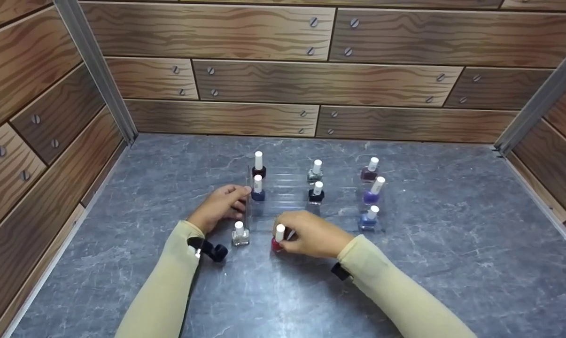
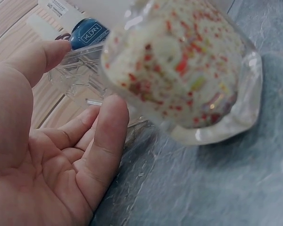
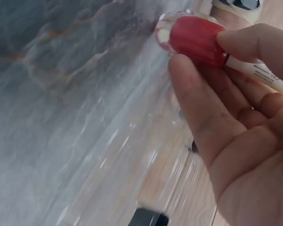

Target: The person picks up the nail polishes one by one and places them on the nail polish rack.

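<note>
My right hand (image 1: 313,232) pinches a red nail polish bottle (image 3: 193,40) between thumb and fingers, its white cap angled up, just in front of a clear tiered rack (image 1: 287,204). My left hand (image 1: 219,206) is at the rack's left edge. In the left wrist view its thumb touches the rim beside a blue nail polish bottle (image 2: 88,34), with the other fingers loosely bent lower at the side. Near the left wrist stands a clear nail polish bottle (image 1: 240,237); close up, it shows red and yellow flecks (image 2: 179,70).
On the rack's left stand a dark red bottle (image 1: 259,166) and a navy one (image 1: 258,193). In its middle are a glittery bottle (image 1: 315,173) and a black one (image 1: 316,195). Maroon (image 1: 369,173), purple (image 1: 371,195) and blue (image 1: 368,220) bottles line the right. Wood-patterned walls (image 1: 264,80) surround the grey tabletop (image 1: 452,225).
</note>
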A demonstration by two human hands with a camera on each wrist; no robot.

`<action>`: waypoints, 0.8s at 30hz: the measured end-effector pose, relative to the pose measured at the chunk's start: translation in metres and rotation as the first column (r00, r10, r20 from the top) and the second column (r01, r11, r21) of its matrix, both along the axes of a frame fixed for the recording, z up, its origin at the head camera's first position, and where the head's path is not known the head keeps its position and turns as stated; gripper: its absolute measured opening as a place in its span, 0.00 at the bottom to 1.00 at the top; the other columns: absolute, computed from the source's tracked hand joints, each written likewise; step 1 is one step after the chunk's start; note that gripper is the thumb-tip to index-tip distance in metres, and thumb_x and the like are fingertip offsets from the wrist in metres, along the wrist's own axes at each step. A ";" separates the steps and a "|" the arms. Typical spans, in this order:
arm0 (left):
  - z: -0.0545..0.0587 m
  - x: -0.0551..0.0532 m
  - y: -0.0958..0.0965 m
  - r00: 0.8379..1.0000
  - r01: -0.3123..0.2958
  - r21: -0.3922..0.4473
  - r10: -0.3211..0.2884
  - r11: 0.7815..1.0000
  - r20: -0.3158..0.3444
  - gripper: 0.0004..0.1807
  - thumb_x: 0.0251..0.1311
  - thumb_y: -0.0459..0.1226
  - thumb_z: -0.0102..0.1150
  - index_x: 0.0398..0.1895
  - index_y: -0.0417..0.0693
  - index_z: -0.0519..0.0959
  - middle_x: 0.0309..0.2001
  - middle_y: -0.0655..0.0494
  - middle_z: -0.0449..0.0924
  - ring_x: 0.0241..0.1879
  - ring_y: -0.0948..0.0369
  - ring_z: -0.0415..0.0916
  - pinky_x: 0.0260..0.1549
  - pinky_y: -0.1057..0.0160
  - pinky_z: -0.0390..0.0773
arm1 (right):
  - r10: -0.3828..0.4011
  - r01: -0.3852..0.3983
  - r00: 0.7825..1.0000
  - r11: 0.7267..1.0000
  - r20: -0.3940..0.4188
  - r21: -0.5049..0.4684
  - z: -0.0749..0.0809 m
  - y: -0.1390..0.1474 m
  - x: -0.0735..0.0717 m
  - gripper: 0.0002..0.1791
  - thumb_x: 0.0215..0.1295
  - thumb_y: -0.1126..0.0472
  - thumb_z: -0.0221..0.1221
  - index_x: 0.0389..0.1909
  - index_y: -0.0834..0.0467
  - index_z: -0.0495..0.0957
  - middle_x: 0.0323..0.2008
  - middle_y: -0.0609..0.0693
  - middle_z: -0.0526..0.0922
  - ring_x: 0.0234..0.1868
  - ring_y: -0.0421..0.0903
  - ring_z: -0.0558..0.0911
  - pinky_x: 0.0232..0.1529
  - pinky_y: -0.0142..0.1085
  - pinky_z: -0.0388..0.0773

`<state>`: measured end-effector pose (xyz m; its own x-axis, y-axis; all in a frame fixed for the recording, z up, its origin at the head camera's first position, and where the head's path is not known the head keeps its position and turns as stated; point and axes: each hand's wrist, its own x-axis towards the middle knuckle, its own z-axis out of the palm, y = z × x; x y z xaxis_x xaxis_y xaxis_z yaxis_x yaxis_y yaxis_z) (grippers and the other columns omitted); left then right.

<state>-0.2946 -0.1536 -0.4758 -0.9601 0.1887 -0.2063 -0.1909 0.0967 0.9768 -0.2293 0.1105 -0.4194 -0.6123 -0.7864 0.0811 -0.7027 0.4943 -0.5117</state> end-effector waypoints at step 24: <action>-0.003 -0.001 0.001 1.000 0.008 0.034 -0.008 0.999 0.002 0.25 0.69 0.49 0.64 0.55 0.38 0.77 0.49 0.47 0.77 0.41 0.58 0.78 0.37 0.66 0.86 | -0.328 0.376 0.927 0.798 0.184 -0.471 0.046 0.093 -0.016 0.12 0.64 0.72 0.67 0.46 0.65 0.77 0.42 0.56 0.85 0.41 0.50 0.87 0.43 0.37 0.88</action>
<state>-0.2952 -0.1526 -0.4787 -0.9582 0.2029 -0.2016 -0.1923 0.0648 0.9792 -0.2456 0.2036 -0.3738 -0.8624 -0.3863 0.3272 -0.4689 0.3662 -0.8038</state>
